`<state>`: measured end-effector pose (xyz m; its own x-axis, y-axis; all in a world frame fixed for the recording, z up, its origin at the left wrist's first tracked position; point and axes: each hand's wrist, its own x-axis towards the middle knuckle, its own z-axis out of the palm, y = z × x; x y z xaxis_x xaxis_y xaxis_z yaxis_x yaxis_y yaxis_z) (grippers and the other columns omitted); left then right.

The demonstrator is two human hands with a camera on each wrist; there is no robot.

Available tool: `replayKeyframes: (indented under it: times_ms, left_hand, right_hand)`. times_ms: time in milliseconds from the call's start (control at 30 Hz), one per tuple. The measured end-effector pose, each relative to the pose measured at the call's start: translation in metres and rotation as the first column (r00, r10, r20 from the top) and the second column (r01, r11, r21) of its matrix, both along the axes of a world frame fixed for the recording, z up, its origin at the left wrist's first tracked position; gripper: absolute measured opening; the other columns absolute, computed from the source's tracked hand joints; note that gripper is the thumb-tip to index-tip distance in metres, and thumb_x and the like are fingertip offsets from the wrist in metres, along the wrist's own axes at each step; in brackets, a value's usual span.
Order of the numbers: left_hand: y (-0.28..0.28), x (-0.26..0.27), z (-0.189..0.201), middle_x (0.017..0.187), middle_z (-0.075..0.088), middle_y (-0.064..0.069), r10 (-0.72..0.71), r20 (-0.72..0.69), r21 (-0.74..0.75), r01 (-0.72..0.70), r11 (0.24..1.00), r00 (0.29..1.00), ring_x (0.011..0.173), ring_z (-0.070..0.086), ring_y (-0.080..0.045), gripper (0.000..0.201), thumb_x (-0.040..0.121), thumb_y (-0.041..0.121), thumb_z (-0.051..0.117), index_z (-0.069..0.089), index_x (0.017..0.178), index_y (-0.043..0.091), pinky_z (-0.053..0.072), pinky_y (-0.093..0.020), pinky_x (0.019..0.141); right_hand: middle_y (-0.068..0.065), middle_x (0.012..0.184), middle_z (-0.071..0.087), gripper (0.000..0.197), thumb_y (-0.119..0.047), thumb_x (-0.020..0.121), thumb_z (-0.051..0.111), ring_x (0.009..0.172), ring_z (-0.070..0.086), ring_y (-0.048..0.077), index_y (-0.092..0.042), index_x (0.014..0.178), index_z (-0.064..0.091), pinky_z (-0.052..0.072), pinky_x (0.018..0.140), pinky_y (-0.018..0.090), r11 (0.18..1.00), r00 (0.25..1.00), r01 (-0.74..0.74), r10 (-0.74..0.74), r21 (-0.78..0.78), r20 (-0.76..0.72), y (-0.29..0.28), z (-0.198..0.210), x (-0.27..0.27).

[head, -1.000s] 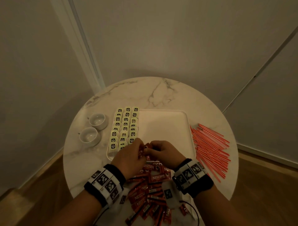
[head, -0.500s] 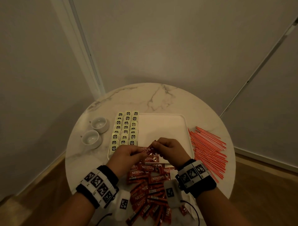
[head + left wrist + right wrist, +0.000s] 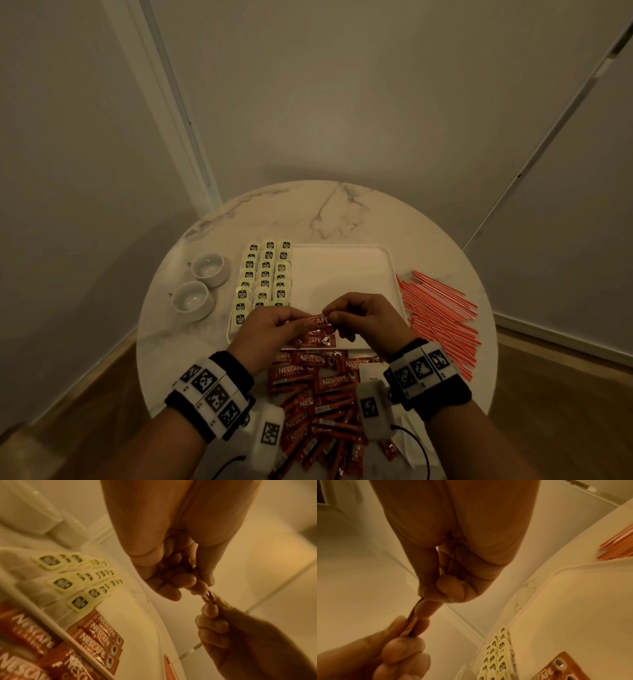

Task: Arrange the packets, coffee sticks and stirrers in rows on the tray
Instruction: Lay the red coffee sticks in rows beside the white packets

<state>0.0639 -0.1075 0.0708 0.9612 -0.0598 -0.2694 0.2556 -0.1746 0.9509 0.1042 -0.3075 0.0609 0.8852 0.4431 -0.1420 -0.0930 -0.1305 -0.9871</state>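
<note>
A red coffee stick (image 3: 317, 321) hangs between my two hands just above the near edge of the white tray (image 3: 342, 270). My left hand (image 3: 274, 325) pinches its left end and my right hand (image 3: 356, 317) pinches its right end; seen edge-on, the coffee stick (image 3: 208, 597) (image 3: 412, 616) is a thin strip. A few coffee sticks (image 3: 317, 341) (image 3: 101, 635) lie on the tray below. Pale yellow packets (image 3: 265, 274) fill three rows along the tray's left side. A loose heap of coffee sticks (image 3: 318, 404) lies on the table nearer me. Red stirrers (image 3: 438, 315) spread right of the tray.
Two small white cups (image 3: 205, 269) (image 3: 190, 299) stand left of the tray on the round marble table (image 3: 325, 212). Walls close in behind the table, and wooden floor (image 3: 548, 394) shows beside it. The tray's middle and right are bare.
Both hands have lifted from the tray's near edge, drawing one coffee stick up and holding it stretched between them. The camera has tilted up a little.
</note>
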Motion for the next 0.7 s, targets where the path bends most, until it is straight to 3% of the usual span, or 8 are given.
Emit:
replayKeyframes:
  times_ms: [67,133,300,467,567,633,700]
  left_hand:
    - [0.002,0.001,-0.001,0.082,0.074,-0.015,0.053,-0.036,-0.077,-0.055,0.995,0.998,0.073,0.068,-0.023,0.009,0.084,0.01,0.069,0.076,0.09,0.01,0.057,-0.032,0.072]
    - [0.005,0.003,-0.001,0.082,0.074,-0.015,0.056,-0.043,-0.093,-0.06,0.994,0.997,0.072,0.068,-0.024,0.011,0.085,0.006,0.067,0.075,0.089,0.011,0.058,-0.031,0.071]
    - [0.013,0.013,-0.002,0.083,0.074,-0.012,-0.083,-0.026,0.011,0.084,0.996,0.996,0.072,0.07,-0.02,0.021,0.091,-0.001,0.058,0.072,0.096,0.013,0.059,-0.028,0.071]
    - [0.013,0.031,-0.011,0.08,0.074,-0.004,-0.169,0.02,0.247,0.158,0.956,0.985,0.073,0.072,-0.017,0.016,0.091,0.007,0.061,0.064,0.099,0.021,0.059,-0.041,0.079]
    - [0.01,0.039,-0.015,0.074,0.073,0.0,-0.199,0.066,0.296,0.171,0.94,0.978,0.072,0.071,-0.015,0.022,0.092,0.01,0.059,0.053,0.098,0.031,0.058,-0.043,0.078]
    - [0.01,0.043,-0.02,0.071,0.073,0.0,-0.209,0.079,0.32,0.174,0.931,0.975,0.071,0.07,-0.013,0.025,0.095,0.009,0.053,0.049,0.102,0.033,0.057,-0.041,0.078]
    - [0.012,0.047,-0.029,0.072,0.072,-0.001,-0.152,0.079,0.346,0.116,0.931,0.985,0.07,0.068,-0.011,0.026,0.097,0.008,0.046,0.05,0.108,0.031,0.057,-0.038,0.076]
  right_hand:
    - [0.012,0.078,0.066,0.017,0.001,0.09,0.06,0.065,0.056,0.022,-0.008,0.098,0.072,0.048,0.059,0.026,0.999,0.999,-0.047,0.047,-0.026,-0.002,-0.003,0.001,0.003]
    - [0.012,0.078,0.067,0.02,0.002,0.092,0.056,0.064,0.058,0.018,-0.008,0.104,0.07,0.049,0.061,0.023,0.993,0.996,-0.088,0.088,-0.078,-0.006,-0.005,0.002,0.007]
    - [0.023,0.093,0.071,0.027,0.005,0.094,0.051,0.068,0.066,0.015,-0.005,0.114,0.067,0.055,0.067,0.023,0.978,0.989,-0.142,0.133,-0.153,-0.065,-0.012,0.002,0.021]
    - [-0.009,0.096,0.072,0.029,-0.014,0.09,0.062,0.089,0.065,0.002,-0.027,0.115,0.069,0.051,0.087,0.024,0.88,0.979,-0.148,0.197,-0.451,0.062,0.0,-0.008,0.041]
    - [-0.008,0.1,0.071,0.021,-0.028,0.09,0.065,0.091,0.062,0.003,-0.025,0.11,0.072,0.045,0.08,0.015,0.792,0.938,-0.192,0.322,-0.579,0.129,0.015,-0.01,0.05]
    - [-0.005,0.101,0.072,0.02,-0.027,0.091,0.063,0.09,0.062,0.005,-0.02,0.107,0.073,0.04,0.075,0.011,0.733,0.92,-0.21,0.372,-0.647,0.123,0.021,-0.01,0.061]
    - [-0.004,0.097,0.073,0.016,-0.025,0.089,0.066,0.087,0.062,0.006,-0.018,0.1,0.075,0.04,0.073,0.013,0.728,0.938,-0.212,0.339,-0.652,0.074,0.023,-0.012,0.076]
